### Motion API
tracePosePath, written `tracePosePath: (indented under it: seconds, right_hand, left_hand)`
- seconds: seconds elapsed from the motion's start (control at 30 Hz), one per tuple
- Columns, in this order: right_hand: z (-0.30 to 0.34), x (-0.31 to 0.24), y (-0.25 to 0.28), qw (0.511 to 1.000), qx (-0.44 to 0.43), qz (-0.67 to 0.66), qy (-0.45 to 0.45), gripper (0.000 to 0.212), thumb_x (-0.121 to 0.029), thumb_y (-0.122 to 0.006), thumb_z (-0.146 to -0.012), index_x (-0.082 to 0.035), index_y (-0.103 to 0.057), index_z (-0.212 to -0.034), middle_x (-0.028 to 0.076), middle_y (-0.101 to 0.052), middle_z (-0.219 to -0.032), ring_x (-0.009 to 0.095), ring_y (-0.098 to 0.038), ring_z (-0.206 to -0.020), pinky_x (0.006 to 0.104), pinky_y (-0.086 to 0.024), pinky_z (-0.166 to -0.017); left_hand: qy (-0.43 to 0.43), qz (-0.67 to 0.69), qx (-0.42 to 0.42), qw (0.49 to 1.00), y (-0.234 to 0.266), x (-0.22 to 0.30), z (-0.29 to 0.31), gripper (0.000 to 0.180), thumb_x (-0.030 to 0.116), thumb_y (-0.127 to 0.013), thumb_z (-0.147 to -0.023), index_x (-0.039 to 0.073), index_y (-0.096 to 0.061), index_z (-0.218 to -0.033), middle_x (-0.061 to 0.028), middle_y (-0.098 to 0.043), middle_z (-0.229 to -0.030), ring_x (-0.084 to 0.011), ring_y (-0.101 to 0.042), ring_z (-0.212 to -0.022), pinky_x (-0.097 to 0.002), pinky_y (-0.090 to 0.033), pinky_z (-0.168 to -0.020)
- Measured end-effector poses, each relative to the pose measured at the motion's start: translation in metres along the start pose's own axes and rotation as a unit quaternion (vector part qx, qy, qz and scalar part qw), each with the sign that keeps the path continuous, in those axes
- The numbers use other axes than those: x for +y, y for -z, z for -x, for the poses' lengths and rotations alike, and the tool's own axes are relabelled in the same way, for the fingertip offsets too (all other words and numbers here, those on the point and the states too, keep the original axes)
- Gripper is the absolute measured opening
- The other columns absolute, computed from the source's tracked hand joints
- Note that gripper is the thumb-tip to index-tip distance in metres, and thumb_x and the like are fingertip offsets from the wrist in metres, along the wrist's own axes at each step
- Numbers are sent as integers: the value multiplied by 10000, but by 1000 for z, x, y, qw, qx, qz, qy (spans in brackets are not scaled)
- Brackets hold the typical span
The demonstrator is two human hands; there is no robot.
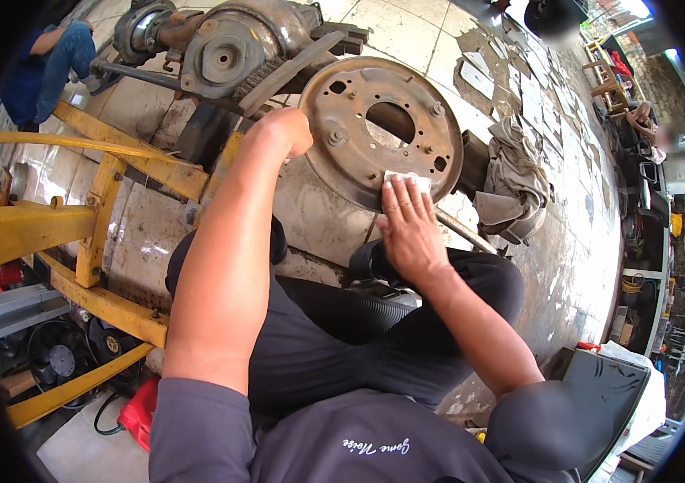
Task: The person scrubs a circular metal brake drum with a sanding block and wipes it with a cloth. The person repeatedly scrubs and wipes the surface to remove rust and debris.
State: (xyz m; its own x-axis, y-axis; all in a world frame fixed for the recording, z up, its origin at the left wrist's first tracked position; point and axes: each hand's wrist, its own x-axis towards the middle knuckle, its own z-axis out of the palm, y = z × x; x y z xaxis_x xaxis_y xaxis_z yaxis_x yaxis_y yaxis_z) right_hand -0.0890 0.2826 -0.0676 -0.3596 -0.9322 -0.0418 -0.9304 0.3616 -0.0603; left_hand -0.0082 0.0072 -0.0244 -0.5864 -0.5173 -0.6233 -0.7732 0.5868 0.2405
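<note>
A round, rust-brown brake backing plate [342,173] stands tilted in front of me, with a large centre hole and several smaller holes and studs. My left hand [286,133] is closed at its left rim; the fingertips are mostly hidden behind the fist. On the lower right of the plate, my right hand [413,229] presses a small white folded piece [419,182] against the surface. Its fingers lie straight and close together over the piece. Whether that piece is cloth or abrasive paper, I cannot tell.
Beyond the plate sits a greasy axle housing [226,56]. A yellow metal frame [33,229] stands at left, and a grey-beige cloth [511,185] hangs in a heap right of the plate. Another person [49,68] crouches far left. Shelving [656,266] lines the right side.
</note>
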Motion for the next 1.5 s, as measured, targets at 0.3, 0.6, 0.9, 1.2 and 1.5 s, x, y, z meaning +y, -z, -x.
tracePosePath:
  seconds: [0.3, 0.6, 0.9, 1.2, 1.5]
  right_hand:
    - [-9, 1, 0, 999, 13, -43, -26, 554, -304, -405, -1034, 11, -343, -1485, 217, -307, -1562, 367, -250, -1470, 496, -200, -1199]
    - [-14, 6, 1, 993, 31, -55, -97, 560, -310, -390, -1036, 38, -350, -1473, 227, -325, -1549, 380, -263, -1460, 482, -209, -1201]
    - [-8, -5, -4, 999, 22, -40, -28, 563, -287, -395, -1036, 68, -334, -1468, 267, -311, -1541, 386, -262, -1460, 494, -209, -1198]
    - [1, -14, -4, 997, 34, -58, 39, 518, -260, -424, -1028, 56, -392, -1438, 241, -374, -1516, 398, -306, -1436, 499, -254, -1176]
    - [-14, 4, -2, 997, 32, -68, -28, 523, -236, -435, -1018, 54, -371, -1449, 251, -366, -1515, 398, -309, -1435, 488, -247, -1185]
  left_hand:
    - [13, 38, -5, 999, 2, -2, 6, 380, 283, -536, -956, -48, -683, -840, -148, -705, -784, -251, -661, -712, -403, -513, -724]
    - [9, 46, -3, 999, 5, 1, 7, 389, 273, -559, -942, -42, -639, -729, -140, -669, -724, -234, -607, -608, -388, -489, -641]
    - [16, 46, -5, 999, 1, -3, -1, 422, 289, -555, -962, -34, -632, -701, -122, -643, -669, -198, -526, -498, -375, -445, -527]
    - [4, 37, 1, 999, -2, -7, -4, 413, 291, -549, -962, -31, -642, -720, -118, -664, -691, -207, -558, -532, -385, -465, -562]
    - [7, 54, -1, 999, 1, -4, 0, 399, 278, -545, -953, -27, -641, -714, -121, -649, -668, -211, -544, -525, -388, -456, -558]
